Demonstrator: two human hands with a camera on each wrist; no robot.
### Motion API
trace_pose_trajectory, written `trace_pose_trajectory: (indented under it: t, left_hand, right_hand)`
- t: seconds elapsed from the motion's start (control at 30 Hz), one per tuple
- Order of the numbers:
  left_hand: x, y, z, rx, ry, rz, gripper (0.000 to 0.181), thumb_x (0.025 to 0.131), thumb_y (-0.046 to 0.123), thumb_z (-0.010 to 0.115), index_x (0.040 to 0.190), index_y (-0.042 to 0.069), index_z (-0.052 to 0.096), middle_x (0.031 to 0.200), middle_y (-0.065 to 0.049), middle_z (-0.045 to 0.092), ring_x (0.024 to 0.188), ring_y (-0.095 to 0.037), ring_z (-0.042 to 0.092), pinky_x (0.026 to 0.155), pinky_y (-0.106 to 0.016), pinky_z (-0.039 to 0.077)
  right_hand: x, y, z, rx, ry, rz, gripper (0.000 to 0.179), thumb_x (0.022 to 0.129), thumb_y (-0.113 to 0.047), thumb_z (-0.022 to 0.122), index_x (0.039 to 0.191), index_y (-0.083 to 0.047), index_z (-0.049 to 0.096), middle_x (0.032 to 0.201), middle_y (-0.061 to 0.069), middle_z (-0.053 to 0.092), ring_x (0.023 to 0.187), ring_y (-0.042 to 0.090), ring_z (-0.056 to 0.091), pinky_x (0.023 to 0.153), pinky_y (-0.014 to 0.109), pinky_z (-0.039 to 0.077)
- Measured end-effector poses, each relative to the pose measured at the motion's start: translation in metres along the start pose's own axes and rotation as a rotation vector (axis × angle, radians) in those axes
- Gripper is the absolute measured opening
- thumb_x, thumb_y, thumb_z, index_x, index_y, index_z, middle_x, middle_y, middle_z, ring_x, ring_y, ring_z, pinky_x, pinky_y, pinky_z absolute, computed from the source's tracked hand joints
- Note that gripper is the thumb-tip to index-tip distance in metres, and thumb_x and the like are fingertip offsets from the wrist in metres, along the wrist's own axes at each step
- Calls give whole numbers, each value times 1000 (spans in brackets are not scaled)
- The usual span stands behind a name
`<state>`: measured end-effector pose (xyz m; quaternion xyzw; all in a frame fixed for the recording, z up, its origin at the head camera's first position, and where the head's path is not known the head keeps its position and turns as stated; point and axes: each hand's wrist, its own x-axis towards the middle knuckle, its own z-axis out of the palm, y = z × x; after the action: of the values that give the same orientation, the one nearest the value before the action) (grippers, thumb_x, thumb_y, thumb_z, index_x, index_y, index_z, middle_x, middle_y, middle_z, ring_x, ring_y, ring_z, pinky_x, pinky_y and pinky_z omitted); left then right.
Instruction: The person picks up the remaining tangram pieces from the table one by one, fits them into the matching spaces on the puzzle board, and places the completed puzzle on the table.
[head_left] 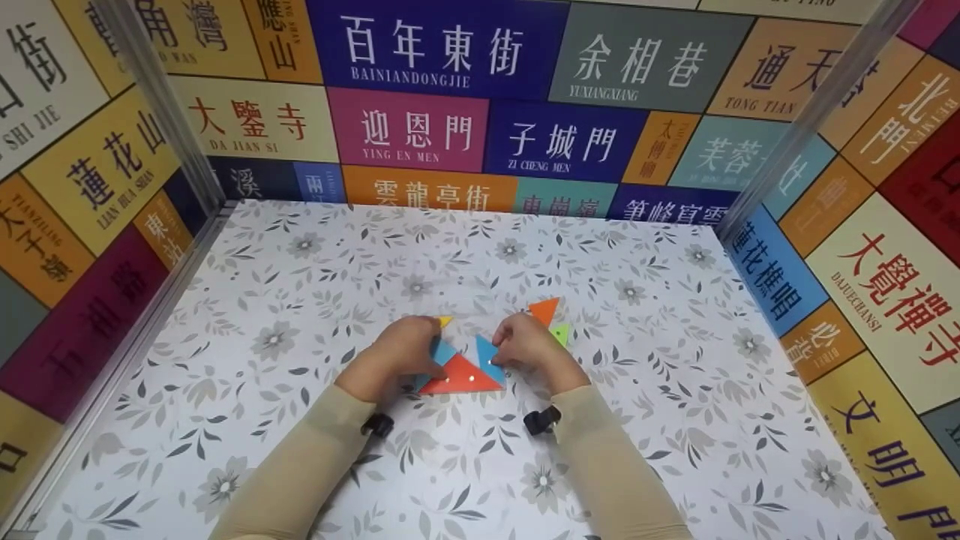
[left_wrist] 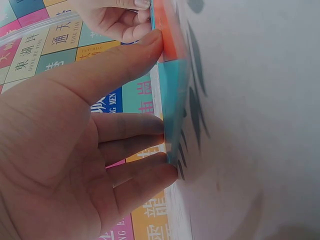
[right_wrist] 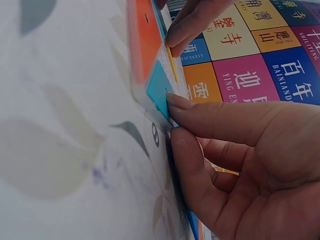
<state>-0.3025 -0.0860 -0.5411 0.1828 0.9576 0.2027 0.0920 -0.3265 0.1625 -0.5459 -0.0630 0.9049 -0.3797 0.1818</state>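
Observation:
A flat red triangle (head_left: 463, 377) lies on the table between the hands. My left hand (head_left: 401, 349) rests its thumb at the red triangle's left part. Its other fingers, nearly straight, touch the edge of a light blue piece (left_wrist: 172, 92) that borders the red one and is partly covered by the hand. On the other side, my right hand (head_left: 529, 346) pinches a blue triangle (head_left: 489, 357) between thumb and index finger. That blue triangle (right_wrist: 159, 86) lies beside the red triangle's edge in the right wrist view. A small yellow piece (head_left: 445, 321) pokes out beyond the left fingers.
Past the right hand lie an orange triangle (head_left: 546, 310) and a green piece (head_left: 560, 333), partly hidden by that hand. A floral-patterned cover (head_left: 300, 420) spreads over the table. Upright panels with colourful printed signs (head_left: 409, 129) bound the back and both sides.

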Motion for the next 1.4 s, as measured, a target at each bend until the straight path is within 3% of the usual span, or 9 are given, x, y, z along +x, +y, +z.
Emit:
trace_pose_trajectory:
  t: [0.47,0.7,1.0,1.3,1.4]
  left_hand:
    - [2,2,0,1,-15,-21,45,73,31,99,103,11,71,89,0,65,83,-22,56,80,-38,50]
    - [1,3,0,-41,-25,-53,52,75,27,98,117,9,73,99,-1,68,90,-22,59,87,-39,54]
    - [3,-3,2,12,-2,7,43,72,31,99,94,9,69,86,-1,63,80,-21,53,75,-37,49]
    - [2,-2,1,6,-12,-4,44,72,31,99,94,9,68,87,-2,62,82,-23,54,77,-37,48]
    - [2,-1,1,-7,-14,-14,44,72,30,99,94,10,67,86,-1,62,81,-22,54,75,-36,48]
  right_hand:
    - [-1,-3,-3,-36,-5,28,23,78,-3,90,91,-9,72,88,5,65,76,20,58,65,28,49]
    - [-1,-3,-3,-30,-14,35,23,78,-2,88,91,-9,70,89,5,64,77,20,57,65,29,48]
    - [0,-2,-2,-33,-4,18,24,76,-2,88,90,-9,71,86,4,65,76,19,59,65,28,50]
    - [-4,-2,-6,68,-37,60,26,77,-3,88,94,-8,70,88,5,64,78,20,60,68,29,51]
    - [-4,0,-9,88,-30,39,23,79,-3,87,94,-8,70,84,4,64,75,19,60,67,28,51]
